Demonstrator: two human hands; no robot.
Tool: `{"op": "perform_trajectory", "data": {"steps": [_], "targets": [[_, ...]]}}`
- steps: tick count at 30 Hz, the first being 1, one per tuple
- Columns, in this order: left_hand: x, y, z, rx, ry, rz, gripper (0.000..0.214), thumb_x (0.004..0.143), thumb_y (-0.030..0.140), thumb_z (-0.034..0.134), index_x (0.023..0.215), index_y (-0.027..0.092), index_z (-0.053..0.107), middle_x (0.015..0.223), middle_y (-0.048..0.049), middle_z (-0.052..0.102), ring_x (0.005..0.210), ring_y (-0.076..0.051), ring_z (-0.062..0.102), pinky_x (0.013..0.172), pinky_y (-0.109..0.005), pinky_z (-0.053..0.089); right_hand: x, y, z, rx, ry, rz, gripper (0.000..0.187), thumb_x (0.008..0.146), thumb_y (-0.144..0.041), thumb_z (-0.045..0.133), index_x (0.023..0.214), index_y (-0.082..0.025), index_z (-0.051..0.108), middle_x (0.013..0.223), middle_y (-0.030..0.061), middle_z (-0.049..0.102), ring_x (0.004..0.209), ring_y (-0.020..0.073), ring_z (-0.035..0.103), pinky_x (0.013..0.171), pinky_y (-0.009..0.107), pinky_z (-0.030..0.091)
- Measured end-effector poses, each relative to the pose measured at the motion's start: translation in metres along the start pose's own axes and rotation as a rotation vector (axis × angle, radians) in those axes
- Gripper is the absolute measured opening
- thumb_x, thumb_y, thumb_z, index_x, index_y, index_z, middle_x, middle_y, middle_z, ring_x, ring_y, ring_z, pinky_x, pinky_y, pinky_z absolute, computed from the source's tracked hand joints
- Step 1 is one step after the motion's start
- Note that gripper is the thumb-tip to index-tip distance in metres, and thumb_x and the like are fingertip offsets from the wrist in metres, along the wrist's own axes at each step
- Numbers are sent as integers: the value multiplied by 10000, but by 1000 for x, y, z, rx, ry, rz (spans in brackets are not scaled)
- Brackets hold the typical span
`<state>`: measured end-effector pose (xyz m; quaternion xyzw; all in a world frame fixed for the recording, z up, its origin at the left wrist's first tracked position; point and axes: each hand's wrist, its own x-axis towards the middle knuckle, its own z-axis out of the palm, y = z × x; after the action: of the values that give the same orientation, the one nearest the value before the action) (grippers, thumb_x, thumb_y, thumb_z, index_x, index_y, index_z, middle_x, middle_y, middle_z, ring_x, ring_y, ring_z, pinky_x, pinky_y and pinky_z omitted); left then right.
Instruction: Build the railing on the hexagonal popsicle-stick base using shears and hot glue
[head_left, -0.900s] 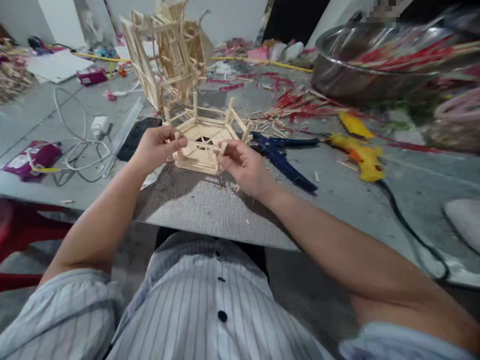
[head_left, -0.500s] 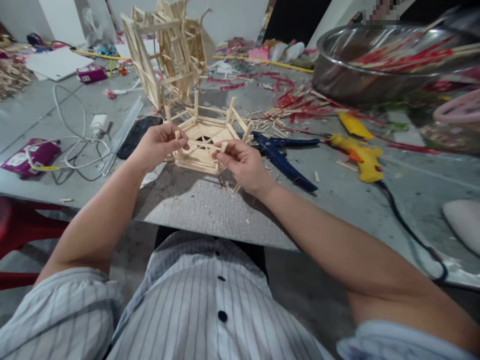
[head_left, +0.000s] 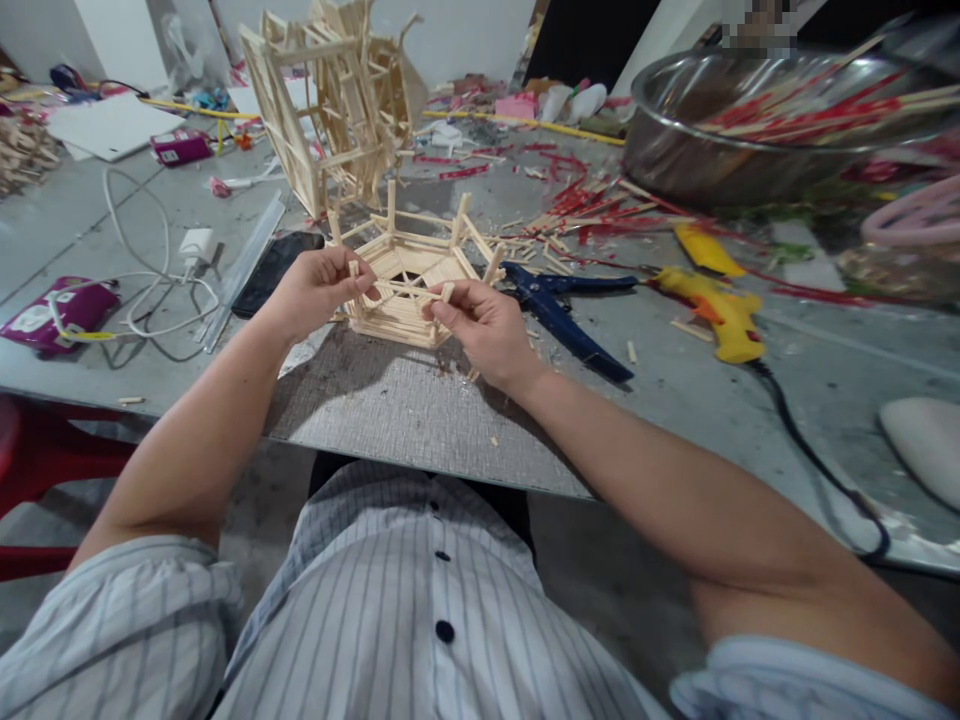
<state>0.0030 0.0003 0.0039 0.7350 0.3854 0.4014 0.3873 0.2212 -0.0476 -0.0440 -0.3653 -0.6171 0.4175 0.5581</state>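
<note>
A six-sided frame of thin wooden sticks (head_left: 397, 328), with short upright posts at its corners, sits on a grey textured board (head_left: 405, 400). Between my hands a horizontal wooden stick (head_left: 403, 289) spans the two near posts. My left hand (head_left: 319, 290) pinches its left end at the near-left post. At the other end, my right hand (head_left: 484, 325) is closed on the stick beside the near-right post. Fingertips partly hide both ends of the stick. Blue-handled cutters (head_left: 566, 315) lie just right of my right hand.
Behind the frame stands a taller stick structure (head_left: 330, 110). A yellow glue gun (head_left: 712, 310) with a black cord lies to the right, near a metal basin (head_left: 675, 150) of red-and-wood sticks. On the left are a phone (head_left: 274, 270), a white cable (head_left: 161, 220) and a purple box (head_left: 64, 315).
Both hands hold almost the same pose on the stick. The whole view has shifted very slightly; nothing has been taken up or let go.
</note>
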Motion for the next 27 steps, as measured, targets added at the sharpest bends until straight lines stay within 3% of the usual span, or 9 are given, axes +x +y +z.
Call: {"op": "perform_trajectory", "data": {"steps": [11, 27], "targets": [[1, 1, -3, 63, -22, 15, 105, 802, 182, 670, 709, 151, 633, 661, 0, 656, 543, -70, 515, 555, -219, 382, -1, -1, 2, -43, 13, 3, 330, 799, -508, 685, 918, -204, 638, 827, 12, 649, 779, 132, 590, 742, 310, 513], [1, 0, -2, 42, -26, 2, 110, 807, 181, 688, 709, 156, 645, 646, -4, 629, 565, -96, 520, 612, -251, 413, 1, -6, 3, -204, 60, 4, 222, 829, -416, 614, 765, -214, 548, 664, -32, 573, 654, 114, 524, 661, 301, 432]]}}
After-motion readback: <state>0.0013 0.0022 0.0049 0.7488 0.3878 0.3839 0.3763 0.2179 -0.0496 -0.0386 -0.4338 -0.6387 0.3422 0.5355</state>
